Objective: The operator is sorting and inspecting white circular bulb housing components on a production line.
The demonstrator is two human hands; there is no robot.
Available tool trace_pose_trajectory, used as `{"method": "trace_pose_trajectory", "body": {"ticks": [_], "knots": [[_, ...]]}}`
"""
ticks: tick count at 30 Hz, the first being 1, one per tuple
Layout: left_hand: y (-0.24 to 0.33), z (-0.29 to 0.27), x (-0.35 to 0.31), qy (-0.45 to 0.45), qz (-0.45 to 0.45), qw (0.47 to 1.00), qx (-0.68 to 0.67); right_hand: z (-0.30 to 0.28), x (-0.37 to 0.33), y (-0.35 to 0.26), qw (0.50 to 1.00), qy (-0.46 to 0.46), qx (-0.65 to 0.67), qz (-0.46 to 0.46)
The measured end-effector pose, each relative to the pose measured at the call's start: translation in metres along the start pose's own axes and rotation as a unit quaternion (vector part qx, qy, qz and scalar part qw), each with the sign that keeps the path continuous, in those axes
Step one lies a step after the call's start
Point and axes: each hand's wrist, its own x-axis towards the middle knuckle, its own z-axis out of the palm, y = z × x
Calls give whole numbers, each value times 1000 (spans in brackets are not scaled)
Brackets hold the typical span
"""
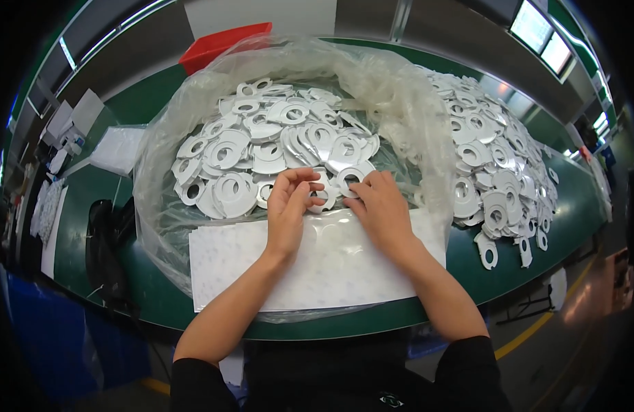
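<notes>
Flat white ring-shaped parts with short tabs lie in a big heap point(269, 147) inside a clear plastic bag point(427, 130). At the near edge of this heap my left hand point(294, 199) is curled, its fingertips closed at the edge of one ring-shaped part point(322, 197). My right hand point(382, 209) has its fingers bent down over another ring-shaped part point(351, 177); its thumb and fingertips come together at that part's near edge. The fingers partly cover both parts. Beneath my wrists lies a white speckled sheet point(344, 275), with clear plastic over its middle.
A second heap of the white parts point(499, 165) spreads on the green table point(564, 237) to the right, several near the edge. Behind the bag stands a red bin point(221, 44). On the left are a folded plastic bag point(118, 147) and a black item point(104, 240).
</notes>
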Motion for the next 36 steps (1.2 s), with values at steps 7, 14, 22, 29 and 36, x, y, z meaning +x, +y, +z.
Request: {"method": "trace_pose_trajectory", "body": {"ticks": [7, 14, 22, 29, 36], "knots": [[0, 3, -3, -107, 94, 978, 155, -17, 16, -9, 959, 10, 266, 92], [3, 5, -9, -147, 23, 981, 127, -22, 9, -30, 808, -129, 558, 135], [11, -15, 8, -47, -182, 944, -270, -8, -17, -46, 928, -234, 244, -154], [6, -9, 8, -56, -180, 947, -259, -14, -14, -55, 928, -293, 203, -105], [6, -6, 7, -50, -179, 951, -248, -14, -19, -54, 922, -270, 256, -102]]}}
